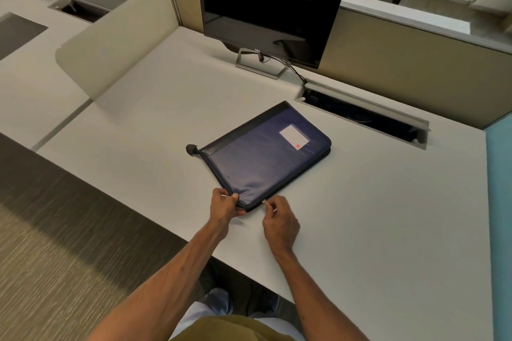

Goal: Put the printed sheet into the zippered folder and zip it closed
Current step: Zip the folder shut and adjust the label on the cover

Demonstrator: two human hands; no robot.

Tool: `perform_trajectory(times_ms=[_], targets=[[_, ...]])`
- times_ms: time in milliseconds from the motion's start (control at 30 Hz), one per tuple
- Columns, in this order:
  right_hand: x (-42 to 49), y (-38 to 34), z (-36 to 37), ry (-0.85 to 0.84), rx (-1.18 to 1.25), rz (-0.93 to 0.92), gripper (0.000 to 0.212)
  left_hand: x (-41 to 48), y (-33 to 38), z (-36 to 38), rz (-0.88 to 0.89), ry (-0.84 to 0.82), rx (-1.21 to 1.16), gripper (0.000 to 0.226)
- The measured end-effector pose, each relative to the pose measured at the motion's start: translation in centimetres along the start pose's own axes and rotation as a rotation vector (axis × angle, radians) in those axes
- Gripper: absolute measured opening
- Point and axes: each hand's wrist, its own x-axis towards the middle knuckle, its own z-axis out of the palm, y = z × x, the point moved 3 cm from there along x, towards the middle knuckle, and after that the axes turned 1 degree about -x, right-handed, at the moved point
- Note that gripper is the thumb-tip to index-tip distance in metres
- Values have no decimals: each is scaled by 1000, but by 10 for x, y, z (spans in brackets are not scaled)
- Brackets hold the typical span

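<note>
A dark blue zippered folder (pixel 260 158) with a black spine strip and a white label card lies flat and closed on the white desk (pixel 374 216). My left hand (pixel 225 205) pinches the folder's near corner. My right hand (pixel 279 220) sits just right of that corner, its fingertips pinched on the small metal zipper pull (pixel 264 201) along the near edge. No printed sheet shows anywhere; whether one is inside is hidden.
A black monitor (pixel 271 5) on a silver stand rises behind the folder, its cable running to an open cable tray (pixel 363 113) at the back right. A beige divider (pixel 110 44) stands at the left. The desk's front edge runs below my forearms.
</note>
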Motion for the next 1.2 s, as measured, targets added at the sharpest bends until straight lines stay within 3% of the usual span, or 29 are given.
perform_trajectory(times_ms=[233,500,600,700,900,1033,1200], targets=[[92,49,-34,124,-38,209,12,2,-3,-46,11,18,54,22],[124,83,-53,83,-52,123,11,0,1,-62,-3,66,203,27],[124,83,-56,52,-43,111,11,-9,16,-57,147,217,404,41],[126,86,-60,39,-52,83,10,-18,35,-36,419,337,653,57],[127,85,-57,7,-68,79,14,-29,56,68,858,-77,1155,53],[126,87,-51,16,-49,119,13,-29,60,134,959,-233,1363,68],[126,85,-52,29,-34,147,7,-11,61,176,938,-246,1571,93]])
